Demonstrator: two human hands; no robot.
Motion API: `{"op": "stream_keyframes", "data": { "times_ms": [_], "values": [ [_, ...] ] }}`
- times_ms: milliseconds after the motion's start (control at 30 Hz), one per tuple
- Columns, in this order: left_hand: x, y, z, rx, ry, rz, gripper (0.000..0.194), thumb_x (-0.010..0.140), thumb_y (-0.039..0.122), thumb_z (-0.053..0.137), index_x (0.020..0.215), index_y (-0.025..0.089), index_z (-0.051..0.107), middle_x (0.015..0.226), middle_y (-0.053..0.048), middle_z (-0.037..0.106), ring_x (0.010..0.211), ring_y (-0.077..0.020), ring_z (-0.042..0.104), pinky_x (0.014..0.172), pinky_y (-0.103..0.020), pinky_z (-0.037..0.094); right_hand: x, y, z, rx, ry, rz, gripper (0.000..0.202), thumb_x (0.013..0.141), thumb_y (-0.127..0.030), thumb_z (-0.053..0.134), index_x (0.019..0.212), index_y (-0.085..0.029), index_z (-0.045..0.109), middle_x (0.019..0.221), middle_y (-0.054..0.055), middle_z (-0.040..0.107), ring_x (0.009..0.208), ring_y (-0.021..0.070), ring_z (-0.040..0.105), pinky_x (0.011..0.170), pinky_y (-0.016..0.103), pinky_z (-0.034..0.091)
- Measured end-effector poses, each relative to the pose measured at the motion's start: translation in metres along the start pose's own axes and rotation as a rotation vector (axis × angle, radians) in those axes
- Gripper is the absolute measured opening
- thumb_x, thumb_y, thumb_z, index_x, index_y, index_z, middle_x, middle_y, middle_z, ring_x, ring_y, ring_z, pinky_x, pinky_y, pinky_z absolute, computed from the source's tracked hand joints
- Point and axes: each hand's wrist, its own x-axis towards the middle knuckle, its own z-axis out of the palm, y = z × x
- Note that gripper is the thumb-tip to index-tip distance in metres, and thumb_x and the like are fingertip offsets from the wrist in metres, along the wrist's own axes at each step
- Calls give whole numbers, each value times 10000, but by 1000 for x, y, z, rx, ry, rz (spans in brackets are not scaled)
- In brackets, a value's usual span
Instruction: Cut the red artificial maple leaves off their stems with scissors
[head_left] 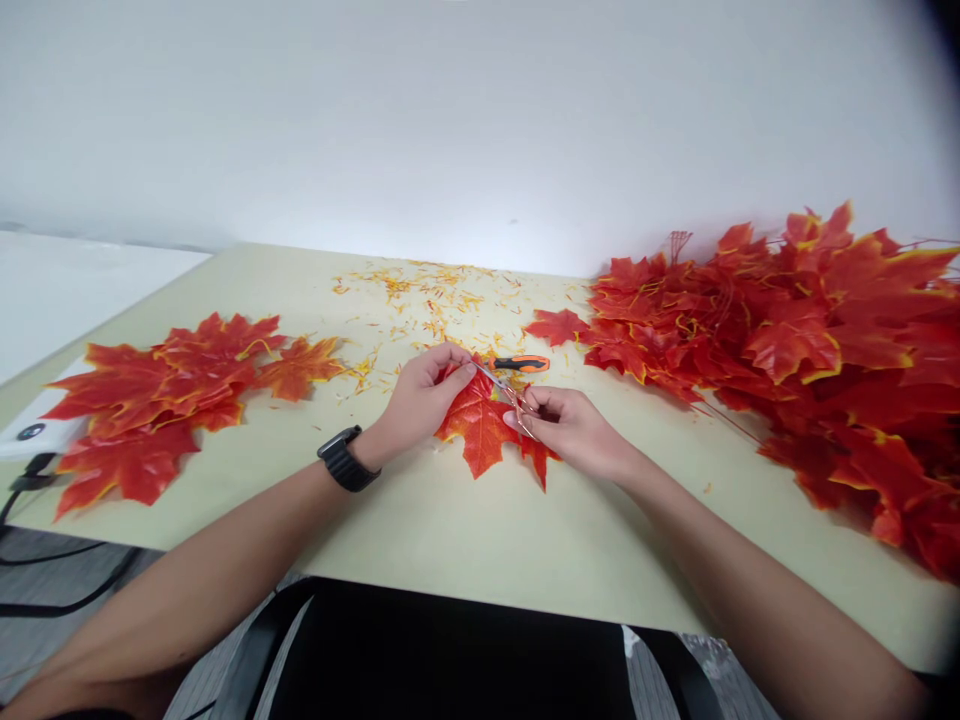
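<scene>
My left hand, with a black watch on its wrist, pinches the upper part of a red maple leaf at the middle of the table. My right hand has its fingers in the handles of small scissors. The scissor blades point up and left, reaching the leaf close to my left fingertips. Part of the leaf is hidden by my left hand. Just behind the scissors lies an orange and black tool.
A big heap of red leaves covers the right side. At the left several leaves lie beside a white box with cables. Yellow and orange trimmings are scattered on the pale table towards the wall.
</scene>
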Motion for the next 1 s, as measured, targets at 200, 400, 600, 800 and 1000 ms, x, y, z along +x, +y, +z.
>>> {"op": "stream_keyframes", "data": {
  "times_ms": [200,400,600,800,1000],
  "values": [
    [-1,1,0,3,2,3,152,934,339,673,879,199,649,817,-11,667,714,-140,569,680,-275,449,0,-1,0,-11,-1,-22,597,920,-647,726,688,-224,374,674,-46,365,624,119,330,567,287,251],
    [0,2,0,-12,1,12,177,927,343,681,846,193,633,844,-20,677,749,-142,585,702,-271,459,0,-1,1,10,10,-10,554,941,-639,687,683,-217,439,669,-31,470,624,121,400,580,284,301],
    [0,3,0,-16,-2,0,189,929,353,678,845,196,615,790,0,625,716,-138,548,680,-272,441,0,1,2,16,16,5,493,956,-562,678,685,-212,461,671,-23,499,626,123,417,585,279,308],
    [-1,2,0,-3,9,16,184,928,344,675,833,200,615,780,3,627,715,-138,550,686,-273,440,0,-1,2,3,14,10,546,934,-621,693,678,-215,433,668,-33,435,627,119,377,572,270,287],
    [0,0,0,16,17,12,153,920,334,671,851,201,638,851,-19,688,765,-153,597,719,-287,453,-1,-7,1,-7,2,-7,593,918,-673,700,675,-222,400,668,-38,403,629,123,360,576,285,276]
  ]
}}
